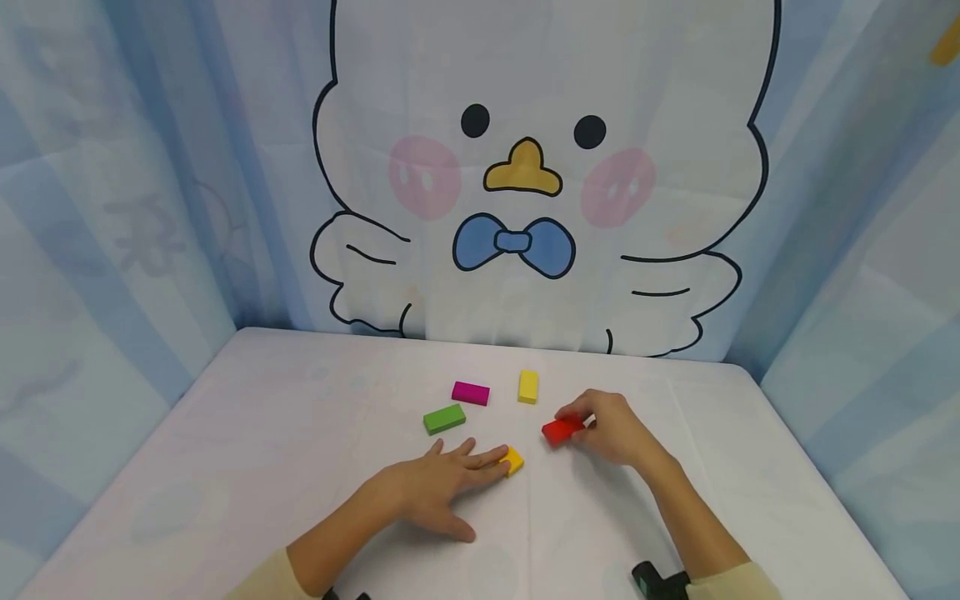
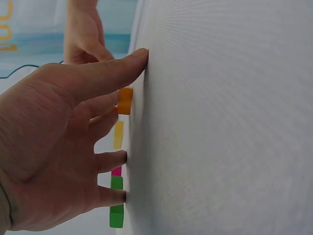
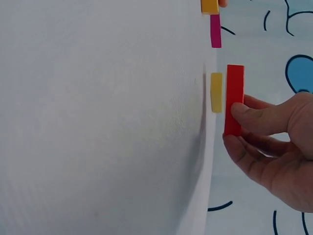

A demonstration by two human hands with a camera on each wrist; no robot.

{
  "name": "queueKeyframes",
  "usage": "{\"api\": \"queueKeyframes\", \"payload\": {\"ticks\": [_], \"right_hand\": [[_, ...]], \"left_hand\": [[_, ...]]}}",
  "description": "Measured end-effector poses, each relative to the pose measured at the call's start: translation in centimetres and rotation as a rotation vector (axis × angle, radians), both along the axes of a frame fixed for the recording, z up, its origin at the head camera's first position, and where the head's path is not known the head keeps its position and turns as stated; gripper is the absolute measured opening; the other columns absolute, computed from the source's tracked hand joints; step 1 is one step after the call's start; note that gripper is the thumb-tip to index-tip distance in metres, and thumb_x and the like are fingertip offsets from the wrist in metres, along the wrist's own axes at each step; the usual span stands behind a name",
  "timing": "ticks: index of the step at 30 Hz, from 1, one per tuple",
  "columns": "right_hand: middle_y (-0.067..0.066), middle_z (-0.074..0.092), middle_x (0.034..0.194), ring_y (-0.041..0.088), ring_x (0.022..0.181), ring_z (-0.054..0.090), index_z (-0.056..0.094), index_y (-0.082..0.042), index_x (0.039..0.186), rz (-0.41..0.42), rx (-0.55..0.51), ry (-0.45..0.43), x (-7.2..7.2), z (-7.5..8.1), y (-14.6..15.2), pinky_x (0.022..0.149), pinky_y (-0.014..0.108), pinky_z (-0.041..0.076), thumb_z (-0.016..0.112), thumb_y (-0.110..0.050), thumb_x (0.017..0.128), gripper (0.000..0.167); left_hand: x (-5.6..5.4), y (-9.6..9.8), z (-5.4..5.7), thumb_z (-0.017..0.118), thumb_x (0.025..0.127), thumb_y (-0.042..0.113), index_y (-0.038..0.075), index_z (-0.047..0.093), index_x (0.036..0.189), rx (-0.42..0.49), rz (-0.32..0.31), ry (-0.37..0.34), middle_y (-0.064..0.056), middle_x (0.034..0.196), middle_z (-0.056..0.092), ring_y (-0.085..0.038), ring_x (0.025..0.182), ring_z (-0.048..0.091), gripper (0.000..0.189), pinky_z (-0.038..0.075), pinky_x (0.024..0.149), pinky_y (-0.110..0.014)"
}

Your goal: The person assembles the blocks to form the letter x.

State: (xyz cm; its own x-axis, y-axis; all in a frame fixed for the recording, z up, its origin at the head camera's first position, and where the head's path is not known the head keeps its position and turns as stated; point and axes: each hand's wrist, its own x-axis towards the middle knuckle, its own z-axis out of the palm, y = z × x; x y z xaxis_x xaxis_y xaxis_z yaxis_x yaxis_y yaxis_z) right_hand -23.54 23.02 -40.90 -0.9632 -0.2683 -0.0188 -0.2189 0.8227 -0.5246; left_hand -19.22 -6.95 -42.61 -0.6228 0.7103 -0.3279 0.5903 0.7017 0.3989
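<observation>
My right hand point(image 1: 613, 429) pinches a red block point(image 1: 558, 432) between thumb and fingers. In the right wrist view the red block point(image 3: 234, 98) is held up off the white tabletop, its long side facing the camera. My left hand point(image 1: 429, 492) lies spread, palm down, with its fingers straight. Two of its fingers reach onto an orange-yellow block point(image 1: 515, 461) and partly cover it. Beyond that hand, a green block point(image 1: 445, 419) lies near the fingertips, and a magenta block point(image 1: 471, 393) sits just behind the green one. A pale yellow block point(image 1: 528, 387) lies farther back, left of my right hand.
The white table point(image 1: 225, 467) runs back to a curtain point(image 1: 525, 308) printed with a cartoon bird. More blue and white cloth point(image 1: 97, 208) hangs along both sides. A black device point(image 1: 660, 581) shows by the right sleeve at the front.
</observation>
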Motion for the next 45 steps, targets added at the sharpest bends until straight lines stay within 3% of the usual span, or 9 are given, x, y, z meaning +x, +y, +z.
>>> {"api": "queueKeyframes", "payload": {"ticks": [11, 24, 45], "right_hand": [[0.002, 0.072, 0.11, 0.019, 0.097, 0.064, 0.081, -0.013, 0.113, -0.024, 0.003, -0.012, 1.4, 0.2, -0.4, 0.085, 0.036, 0.061, 0.076, 0.007, 0.086, 0.034], [0.001, 0.071, 0.104, 0.017, 0.095, 0.061, 0.082, -0.015, 0.11, -0.057, 0.026, -0.092, 3.2, 0.9, -1.5, 0.081, 0.034, 0.062, 0.081, 0.005, 0.083, 0.034], [-0.002, 0.071, 0.101, 0.016, 0.093, 0.06, 0.084, -0.018, 0.105, -0.062, 0.08, -0.16, 4.2, 0.8, -2.6, 0.083, 0.037, 0.059, 0.088, -0.002, 0.077, 0.032]], "left_hand": [[0.1, -0.1, 0.1, 0.079, 0.088, 0.047, 0.043, 0.026, 0.164, -0.003, 0.007, 0.001, 0.025, 0.172, 0.013, -0.033, 0.162, 0.018, 0.092, 0.019, 0.124, -0.071], [0.0, -0.2, -0.1, 0.079, 0.088, 0.047, 0.044, 0.026, 0.164, 0.004, 0.01, 0.003, 0.024, 0.172, 0.013, -0.034, 0.162, 0.018, 0.092, 0.018, 0.124, -0.072], [-0.1, -0.1, -0.2, 0.078, 0.089, 0.047, 0.043, 0.026, 0.164, 0.009, -0.002, -0.006, 0.024, 0.173, 0.013, -0.035, 0.161, 0.018, 0.092, 0.018, 0.123, -0.073]]}}
